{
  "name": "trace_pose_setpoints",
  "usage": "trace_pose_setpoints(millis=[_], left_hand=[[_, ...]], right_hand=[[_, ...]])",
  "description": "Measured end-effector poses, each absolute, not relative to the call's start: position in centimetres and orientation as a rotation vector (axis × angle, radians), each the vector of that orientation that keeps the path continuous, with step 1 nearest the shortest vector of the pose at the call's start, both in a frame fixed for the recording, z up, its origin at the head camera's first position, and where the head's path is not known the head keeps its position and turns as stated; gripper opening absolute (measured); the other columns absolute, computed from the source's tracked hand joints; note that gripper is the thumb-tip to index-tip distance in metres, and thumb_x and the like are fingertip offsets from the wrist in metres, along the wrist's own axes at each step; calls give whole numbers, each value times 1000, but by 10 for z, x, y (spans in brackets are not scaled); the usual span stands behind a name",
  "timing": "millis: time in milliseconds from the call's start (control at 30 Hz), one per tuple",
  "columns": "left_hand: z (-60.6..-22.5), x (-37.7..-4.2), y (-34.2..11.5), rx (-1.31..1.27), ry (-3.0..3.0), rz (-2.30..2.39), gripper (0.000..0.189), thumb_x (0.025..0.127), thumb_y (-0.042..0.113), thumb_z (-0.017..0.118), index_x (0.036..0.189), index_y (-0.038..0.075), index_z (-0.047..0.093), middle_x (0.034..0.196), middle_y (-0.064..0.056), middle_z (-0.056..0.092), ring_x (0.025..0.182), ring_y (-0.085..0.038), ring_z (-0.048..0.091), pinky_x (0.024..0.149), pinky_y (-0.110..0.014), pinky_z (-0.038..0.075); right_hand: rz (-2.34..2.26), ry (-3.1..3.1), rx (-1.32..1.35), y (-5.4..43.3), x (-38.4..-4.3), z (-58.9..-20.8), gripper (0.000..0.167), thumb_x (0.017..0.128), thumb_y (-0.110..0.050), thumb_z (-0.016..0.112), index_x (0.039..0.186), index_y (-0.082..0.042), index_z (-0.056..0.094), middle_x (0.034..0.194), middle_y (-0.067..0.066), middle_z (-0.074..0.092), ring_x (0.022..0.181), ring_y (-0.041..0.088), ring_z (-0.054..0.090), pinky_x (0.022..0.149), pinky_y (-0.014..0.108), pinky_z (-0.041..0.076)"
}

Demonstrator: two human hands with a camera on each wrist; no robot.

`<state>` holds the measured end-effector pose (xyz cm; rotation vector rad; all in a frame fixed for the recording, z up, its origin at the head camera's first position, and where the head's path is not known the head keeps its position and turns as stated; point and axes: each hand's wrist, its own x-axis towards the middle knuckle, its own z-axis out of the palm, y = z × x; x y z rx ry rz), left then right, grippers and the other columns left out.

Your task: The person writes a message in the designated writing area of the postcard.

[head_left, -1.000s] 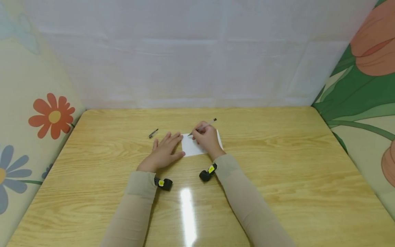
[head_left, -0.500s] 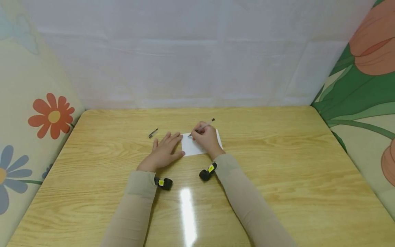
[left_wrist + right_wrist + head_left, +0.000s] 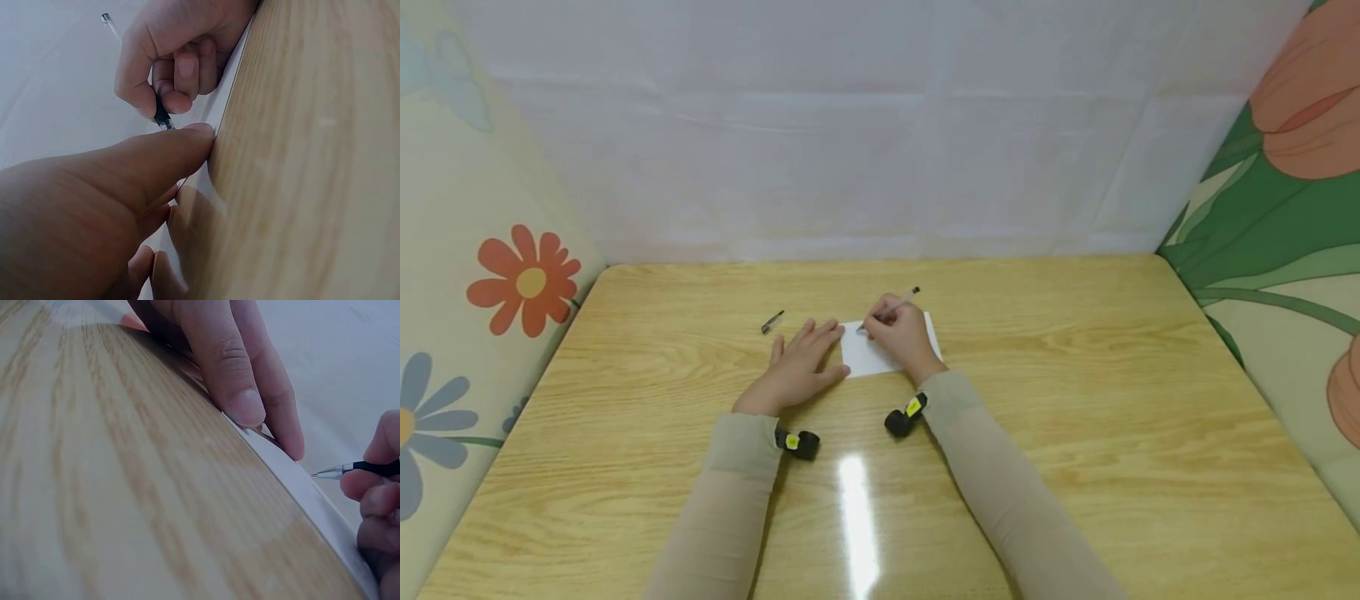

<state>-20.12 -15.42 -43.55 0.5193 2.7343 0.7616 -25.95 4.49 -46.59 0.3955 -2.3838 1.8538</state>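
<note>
A small white sheet of paper lies on the wooden table. My right hand rests over its right part and pinches a pen with a clear barrel and a dark grip. In the right wrist view the pen's metal tip points down at the paper, at or very near its surface. My left hand lies spread flat, its thumb and a fingertip touching the paper's left edge. Beyond the left hand lies a pen cap, apart from both hands.
The wooden table extends widely on both sides. A white cloth hangs behind its far edge, and flower-painted panels flank it. Each wrist carries a black camera. A bright light reflection crosses the table's near middle.
The pen in my right hand has shifted very slightly, its rear end a little to the left and its tip a touch to the right. My left hand stays on the paper.
</note>
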Motion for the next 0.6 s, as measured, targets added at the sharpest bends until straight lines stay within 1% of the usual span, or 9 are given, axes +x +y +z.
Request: trace_pose_setpoints(millis=[100,333,600], left_hand=[[-437,-202,-155,512,2731,750,72,103,43,55,161,10,26,169,-12,14,155,-37,0,115,-69,-12],[-434,-201,-153,511,2742,750,71,103,38,57,161,8,28,168,-14,16,155,-40,2,114,-71,-12],[-434,-200,-153,501,2751,731,71,104,38,57,161,9,28,168,-14,16,155,-39,2,114,-71,-11]], right_hand=[[1840,-2392,405,45,-260,-466,7,86,-6,65,81,-7,68,66,2,68,61,11,61,55,21,44],[1838,-2401,422,46,-259,-464,6,87,-6,65,82,-7,69,68,2,69,62,11,61,57,20,45],[1829,-2407,439,47,-258,-465,6,87,-6,65,82,-7,69,68,1,69,61,11,60,56,21,44]])
